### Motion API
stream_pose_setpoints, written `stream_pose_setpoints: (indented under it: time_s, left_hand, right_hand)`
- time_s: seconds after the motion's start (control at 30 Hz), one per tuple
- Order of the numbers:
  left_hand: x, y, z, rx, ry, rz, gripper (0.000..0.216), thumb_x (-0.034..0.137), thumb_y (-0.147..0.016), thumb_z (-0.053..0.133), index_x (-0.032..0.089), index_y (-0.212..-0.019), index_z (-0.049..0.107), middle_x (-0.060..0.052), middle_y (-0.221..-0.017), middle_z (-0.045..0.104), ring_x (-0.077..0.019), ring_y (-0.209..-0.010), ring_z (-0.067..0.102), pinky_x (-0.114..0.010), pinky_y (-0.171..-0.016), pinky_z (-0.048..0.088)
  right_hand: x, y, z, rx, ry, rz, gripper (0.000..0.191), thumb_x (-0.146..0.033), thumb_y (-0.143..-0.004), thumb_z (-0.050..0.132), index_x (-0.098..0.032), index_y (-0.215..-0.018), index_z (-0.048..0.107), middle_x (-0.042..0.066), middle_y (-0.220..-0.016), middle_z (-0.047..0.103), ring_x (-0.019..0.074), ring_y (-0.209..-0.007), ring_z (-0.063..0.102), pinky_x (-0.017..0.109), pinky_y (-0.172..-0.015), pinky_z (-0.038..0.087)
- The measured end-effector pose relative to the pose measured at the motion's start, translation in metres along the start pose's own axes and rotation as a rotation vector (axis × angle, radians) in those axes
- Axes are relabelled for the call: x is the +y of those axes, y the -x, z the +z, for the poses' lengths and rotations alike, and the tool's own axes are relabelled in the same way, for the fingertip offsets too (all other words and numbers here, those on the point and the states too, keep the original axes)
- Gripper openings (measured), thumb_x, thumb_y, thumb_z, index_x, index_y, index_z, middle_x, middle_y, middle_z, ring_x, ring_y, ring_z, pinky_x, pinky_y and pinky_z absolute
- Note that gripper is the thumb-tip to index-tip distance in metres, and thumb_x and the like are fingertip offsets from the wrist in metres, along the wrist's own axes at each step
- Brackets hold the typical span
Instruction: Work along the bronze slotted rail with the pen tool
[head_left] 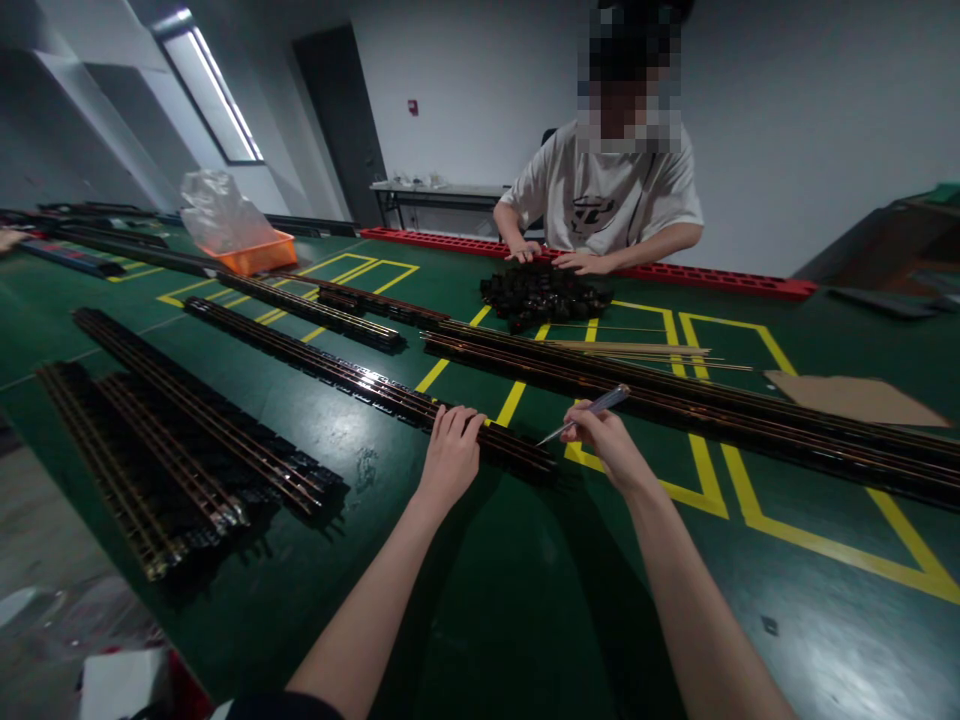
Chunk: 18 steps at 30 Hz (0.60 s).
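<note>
My left hand (452,450) rests on top of a long black strip with copper-coloured rails (360,385), fingers curled over its near end and pressing it onto the green table (525,600). My right hand (607,440) pinches a slim clear-handled pointed tool (589,411), its tip aimed at the end of the same strip. More long strips (675,395) lie just behind my hands.
Several finished strips (187,450) lie stacked at the left. Across the table a person in a white shirt (607,195) handles a pile of small black parts (544,292). An orange bin with a plastic bag (251,250), a red rail (675,270) and cardboard (855,398) also lie on the table.
</note>
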<state>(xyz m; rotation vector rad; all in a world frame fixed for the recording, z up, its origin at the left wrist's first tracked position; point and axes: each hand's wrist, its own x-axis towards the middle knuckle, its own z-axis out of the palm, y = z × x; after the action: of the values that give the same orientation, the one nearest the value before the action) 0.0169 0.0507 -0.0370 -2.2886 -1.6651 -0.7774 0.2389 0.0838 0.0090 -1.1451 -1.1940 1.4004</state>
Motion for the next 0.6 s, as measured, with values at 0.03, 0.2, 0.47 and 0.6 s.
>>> stream_pose_setpoints:
  time_s: [0.03, 0.2, 0.47, 0.6]
  left_hand:
    - [0.0, 0.0001, -0.0001, -0.002, 0.0, 0.0, 0.037, 0.005, -0.082, 0.04, 0.016, -0.114, 0.054, -0.01, -0.113, 0.06, -0.0249, -0.115, 0.05, -0.053, -0.11, 0.031]
    - [0.0002, -0.0006, -0.0004, -0.002, 0.0, -0.004, 0.037, 0.005, -0.081, 0.04, 0.016, -0.113, 0.055, -0.01, -0.112, 0.06, -0.0253, -0.115, 0.05, -0.052, -0.11, 0.031]
    - [0.0004, -0.0007, -0.0002, -0.003, 0.001, -0.007, 0.038, 0.004, -0.081, 0.04, 0.017, -0.113, 0.055, -0.01, -0.113, 0.06, -0.0251, -0.115, 0.05, -0.053, -0.11, 0.031]
    - [0.0004, -0.0002, -0.0003, -0.006, -0.006, -0.01, 0.037, 0.004, -0.081, 0.04, 0.016, -0.113, 0.054, -0.01, -0.114, 0.06, -0.0246, -0.116, 0.049, -0.052, -0.11, 0.031]
  right_hand:
    - [0.001, -0.0006, 0.0009, 0.002, 0.015, -0.002, 0.022, -0.038, -0.063, 0.068, -0.019, -0.068, 0.058, -0.002, -0.057, 0.054, 0.0137, -0.059, 0.053, 0.032, -0.069, 0.048]
    - [0.0072, -0.0041, 0.0061, -0.042, 0.098, -0.001, 0.02, -0.037, -0.063, 0.066, -0.019, -0.066, 0.058, -0.003, -0.054, 0.054, 0.0136, -0.058, 0.055, 0.03, -0.067, 0.046]
    - [0.0061, -0.0037, 0.0017, -0.064, 0.086, 0.022, 0.017, -0.035, -0.065, 0.064, -0.019, -0.063, 0.058, -0.001, -0.057, 0.057, 0.0136, -0.059, 0.055, 0.031, -0.069, 0.047]
    - [0.0032, -0.0019, 0.0005, -0.062, 0.095, 0.028, 0.015, -0.033, -0.066, 0.062, -0.019, -0.063, 0.059, -0.001, -0.057, 0.055, 0.0139, -0.058, 0.054, 0.031, -0.068, 0.046]
